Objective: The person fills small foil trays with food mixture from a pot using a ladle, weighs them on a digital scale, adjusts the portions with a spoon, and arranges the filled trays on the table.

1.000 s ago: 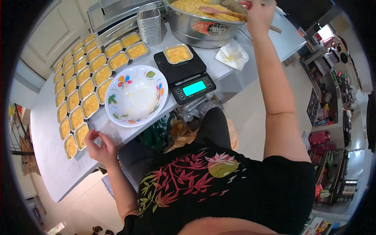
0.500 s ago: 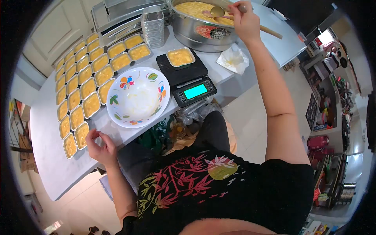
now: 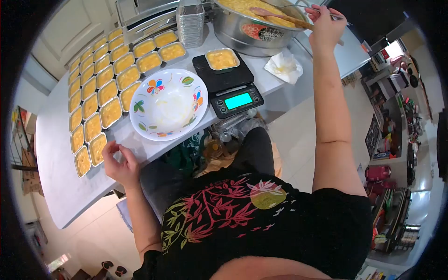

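Note:
My right hand (image 3: 325,27) grips the handle of a metal spoon (image 3: 298,5) over the rim of the big steel pot (image 3: 242,39), which holds yellow batter. A wooden spoon (image 3: 291,19) leans in the same pot. One filled foil cup (image 3: 222,59) sits on the black digital scale (image 3: 238,100), whose screen is lit. My left hand (image 3: 120,163) rests at the table edge, fingers curled and parted, with nothing in it. Close to it are rows of filled foil cups (image 3: 111,112). A flowered white bowl (image 3: 169,105) lies between them and the scale.
A stack of foil cups (image 3: 190,25) stands left of the pot. Crumpled white paper (image 3: 283,67) lies on the table (image 3: 65,196) right of the scale. Plastic bags and bottles (image 3: 224,140) are below the table edge. Shelves with goods stand far right.
My right hand has moved right, and the spoon bowl, earlier raised above the batter, is now lower in the pot. The view has shifted slightly. My left hand keeps its pose.

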Demonstrator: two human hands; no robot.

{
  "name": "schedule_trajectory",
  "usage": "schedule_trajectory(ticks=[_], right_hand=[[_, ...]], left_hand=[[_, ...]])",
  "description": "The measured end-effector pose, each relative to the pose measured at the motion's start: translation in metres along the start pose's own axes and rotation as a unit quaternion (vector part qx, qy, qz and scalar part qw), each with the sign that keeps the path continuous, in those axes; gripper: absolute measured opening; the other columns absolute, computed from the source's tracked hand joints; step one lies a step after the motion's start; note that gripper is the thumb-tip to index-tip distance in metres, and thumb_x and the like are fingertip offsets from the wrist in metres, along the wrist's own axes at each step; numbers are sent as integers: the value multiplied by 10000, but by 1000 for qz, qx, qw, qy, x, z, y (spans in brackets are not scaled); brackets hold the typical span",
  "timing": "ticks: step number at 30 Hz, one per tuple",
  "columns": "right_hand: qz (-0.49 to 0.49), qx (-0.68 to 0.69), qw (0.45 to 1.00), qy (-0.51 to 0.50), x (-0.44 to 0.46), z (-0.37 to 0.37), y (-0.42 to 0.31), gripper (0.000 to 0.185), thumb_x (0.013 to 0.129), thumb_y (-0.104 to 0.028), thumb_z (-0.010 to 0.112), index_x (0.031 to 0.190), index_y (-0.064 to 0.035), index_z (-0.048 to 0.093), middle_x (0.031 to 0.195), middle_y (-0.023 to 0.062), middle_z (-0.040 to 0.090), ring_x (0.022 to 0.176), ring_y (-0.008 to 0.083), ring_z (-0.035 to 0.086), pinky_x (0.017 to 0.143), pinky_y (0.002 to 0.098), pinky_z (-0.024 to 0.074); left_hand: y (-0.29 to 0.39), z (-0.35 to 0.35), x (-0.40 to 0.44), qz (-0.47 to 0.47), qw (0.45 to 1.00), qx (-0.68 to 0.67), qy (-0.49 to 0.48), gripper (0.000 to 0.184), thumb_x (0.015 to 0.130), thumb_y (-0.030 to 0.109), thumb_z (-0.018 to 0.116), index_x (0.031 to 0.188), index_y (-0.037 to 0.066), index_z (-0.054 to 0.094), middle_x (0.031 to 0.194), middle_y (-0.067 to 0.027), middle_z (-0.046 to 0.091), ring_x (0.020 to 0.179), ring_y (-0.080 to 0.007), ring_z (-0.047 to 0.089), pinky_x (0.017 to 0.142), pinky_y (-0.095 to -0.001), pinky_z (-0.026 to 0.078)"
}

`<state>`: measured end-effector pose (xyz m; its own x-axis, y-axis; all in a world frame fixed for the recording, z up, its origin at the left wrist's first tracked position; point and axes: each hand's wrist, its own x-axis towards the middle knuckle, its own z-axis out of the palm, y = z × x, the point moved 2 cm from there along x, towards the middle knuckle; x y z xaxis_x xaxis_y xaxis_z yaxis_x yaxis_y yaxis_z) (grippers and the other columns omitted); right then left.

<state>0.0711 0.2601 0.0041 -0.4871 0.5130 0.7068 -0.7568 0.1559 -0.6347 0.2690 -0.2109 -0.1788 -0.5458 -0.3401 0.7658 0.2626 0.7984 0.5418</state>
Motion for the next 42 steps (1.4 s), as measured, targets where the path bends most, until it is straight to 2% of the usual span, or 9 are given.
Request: schedule_trajectory(ticks=[1, 5, 19, 22, 25, 28, 31, 40, 42], right_hand=[[28, 37, 999, -5, -3, -2, -5, 249, 877, -11, 509, 1047, -31, 327, 866, 254, 600, 695, 276, 629, 653, 348, 514], [43, 95, 994, -25, -42, 5, -35, 224, 878, -18, 531, 1010, -19, 350, 862, 224, 611, 672, 266, 639, 641, 317, 517], [98, -44, 936, -335, -113, 49, -28, 137, 924, -39, 494, 1022, -26, 399, 898, 153, 644, 677, 157, 620, 618, 245, 498], [113, -56, 926, -356, -112, 62, -26, 152, 906, -47, 500, 1040, -54, 428, 817, 139, 648, 633, 198, 623, 587, 294, 493], [74, -150, 910, -378, -114, 76, -48, 71, 875, -14, 491, 923, -12, 439, 733, 86, 593, 590, 125, 584, 535, 250, 471], [109, -173, 899, -387, -114, 81, -47, 76, 869, -4, 493, 924, -14, 442, 720, 77, 591, 577, 115, 573, 531, 245, 465], [12, -170, 908, -382, -108, 81, -50, 69, 870, -7, 489, 923, -20, 446, 710, 72, 592, 568, 115, 573, 522, 245, 459], [80, -157, 904, -389, -112, 87, -47, 66, 869, -15, 486, 930, -16, 462, 705, 74, 592, 563, 125, 573, 526, 259, 462], [28, -181, 908, -378, -108, 88, -51, 69, 866, -22, 495, 930, -15, 471, 701, 83, 598, 566, 140, 584, 524, 273, 465]], left_hand=[[0, 0, 0, -2, 1000, 2, -1, 195, 755, -26, 574, 950, -16, 571, 742, -103, 590, 658, -201, 584, 647, -294, 480], [-2, 0, 0, -1, 1000, 7, -2, 201, 753, -18, 576, 955, -14, 571, 742, -105, 595, 660, -203, 589, 647, -297, 482], [-1, 0, 0, -4, 1000, 20, -9, 204, 753, -13, 576, 957, -10, 576, 736, -105, 603, 649, -201, 591, 637, -294, 485], [-1, 0, 1, 4, 1000, 19, -5, 204, 752, -16, 576, 956, -10, 577, 736, -105, 603, 647, -203, 589, 636, -295, 484], [0, 0, 1, 10, 1000, 22, 0, 207, 749, -19, 576, 955, -11, 576, 735, -105, 602, 646, -203, 588, 634, -294, 483], [0, 0, 1, 11, 1000, 22, 0, 209, 746, -22, 577, 954, -11, 575, 735, -104, 600, 646, -202, 588, 633, -293, 481], [-1, 0, 1, 7, 1000, 21, 1, 208, 746, -22, 579, 954, -11, 574, 735, -102, 599, 647, -200, 588, 633, -292, 480], [0, 0, 1, 5, 1000, 20, -3, 199, 754, -20, 578, 953, -7, 572, 729, -96, 592, 647, -197, 583, 629, -292, 477], [0, 0, 1, 6, 1000, 19, -3, 198, 754, -19, 578, 952, -7, 572, 729, -97, 593, 646, -199, 583, 630, -293, 478]])
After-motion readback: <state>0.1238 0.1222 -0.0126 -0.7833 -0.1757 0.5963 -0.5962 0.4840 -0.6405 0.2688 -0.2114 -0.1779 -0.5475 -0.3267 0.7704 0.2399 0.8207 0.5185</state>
